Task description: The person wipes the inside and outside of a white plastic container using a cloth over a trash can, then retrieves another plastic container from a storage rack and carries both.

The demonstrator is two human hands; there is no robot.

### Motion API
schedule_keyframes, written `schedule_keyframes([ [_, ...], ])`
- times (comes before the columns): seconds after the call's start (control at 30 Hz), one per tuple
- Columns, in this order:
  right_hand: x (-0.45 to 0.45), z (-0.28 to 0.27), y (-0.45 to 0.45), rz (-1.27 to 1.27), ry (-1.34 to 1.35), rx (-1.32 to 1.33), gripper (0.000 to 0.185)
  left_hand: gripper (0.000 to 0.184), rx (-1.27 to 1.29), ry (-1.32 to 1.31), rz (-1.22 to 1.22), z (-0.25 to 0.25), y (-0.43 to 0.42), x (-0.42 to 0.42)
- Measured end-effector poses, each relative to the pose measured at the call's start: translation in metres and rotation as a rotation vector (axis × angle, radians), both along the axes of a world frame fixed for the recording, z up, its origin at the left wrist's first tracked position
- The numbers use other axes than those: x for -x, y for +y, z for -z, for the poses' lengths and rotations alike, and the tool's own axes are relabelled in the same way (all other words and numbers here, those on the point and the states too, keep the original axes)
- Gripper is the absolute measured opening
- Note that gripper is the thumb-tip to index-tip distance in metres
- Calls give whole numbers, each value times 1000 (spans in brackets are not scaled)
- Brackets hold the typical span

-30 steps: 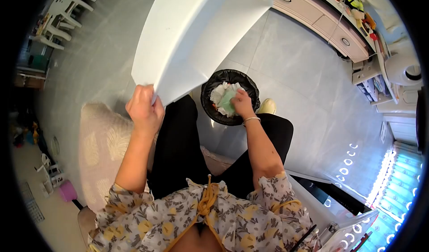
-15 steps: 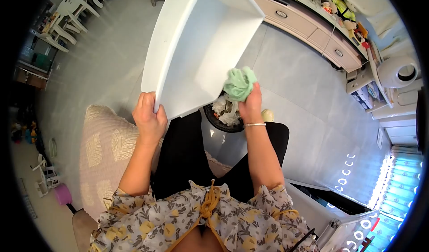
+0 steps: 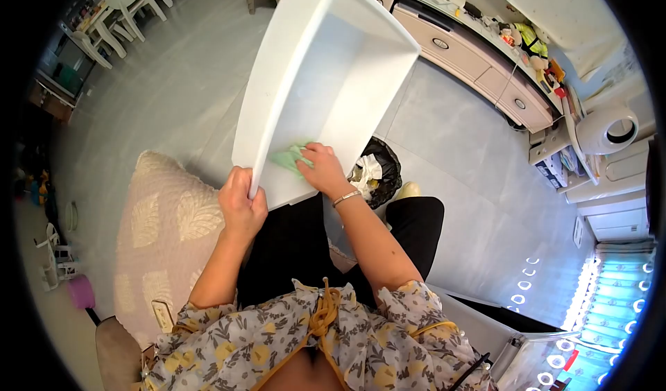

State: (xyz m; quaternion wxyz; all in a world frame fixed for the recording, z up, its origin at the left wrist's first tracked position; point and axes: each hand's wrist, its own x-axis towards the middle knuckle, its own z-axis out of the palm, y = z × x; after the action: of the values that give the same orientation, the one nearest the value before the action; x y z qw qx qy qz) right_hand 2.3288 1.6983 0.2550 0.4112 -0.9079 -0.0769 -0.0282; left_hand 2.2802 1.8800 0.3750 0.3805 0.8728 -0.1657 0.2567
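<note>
My left hand (image 3: 243, 202) is closed around the near left rim of a white plastic drawer-like bin (image 3: 277, 72), which tilts over my lap with its hollow side toward me and to the right. Inside it, against the lower inner wall, my right hand (image 3: 325, 170) presses a crumpled light-green cloth (image 3: 294, 157). The fingers are bent over the cloth and partly cover it. Just right of the bin, a trash can with a black liner (image 3: 390, 176) holds crumpled white paper (image 3: 368, 172) and other scraps.
A pale quilted cushion (image 3: 163, 231) lies at my left. Behind the bin runs a long pink drawer cabinet (image 3: 451, 51) with toys and small items on top. White chairs (image 3: 128, 3) stand far left. An open white box-like case (image 3: 465, 322) sits at my right.
My right hand has moved left with the green cloth, from above the trash can into the bin. The bin and my left hand have shifted slightly right in view.
</note>
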Motion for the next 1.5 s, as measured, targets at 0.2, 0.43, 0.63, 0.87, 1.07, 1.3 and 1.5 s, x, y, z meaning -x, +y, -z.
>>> schedule_keyframes([
  [0.2,-8,6,-19,-31,7,428,16,22,-110,-55,115,-4,3,4],
  [0.43,-24,-47,-21,244,-451,287,21,24,-136,-53,89,-7,-5,0],
  [0.63,-26,-9,6,364,-265,148,22,20,-67,5,152,-7,-11,2],
  [0.87,-22,11,-4,176,125,325,10,25,-129,-103,202,-9,-11,8],
  [1.07,-26,-3,-46,-249,104,672,10,25,-154,-155,117,4,-6,-7],
  [1.3,-2,-7,-70,-357,41,802,9,27,-102,-142,34,7,-23,-39],
  [1.5,20,46,-125,2,152,652,14,26,-143,-163,-8,0,-36,-59],
])
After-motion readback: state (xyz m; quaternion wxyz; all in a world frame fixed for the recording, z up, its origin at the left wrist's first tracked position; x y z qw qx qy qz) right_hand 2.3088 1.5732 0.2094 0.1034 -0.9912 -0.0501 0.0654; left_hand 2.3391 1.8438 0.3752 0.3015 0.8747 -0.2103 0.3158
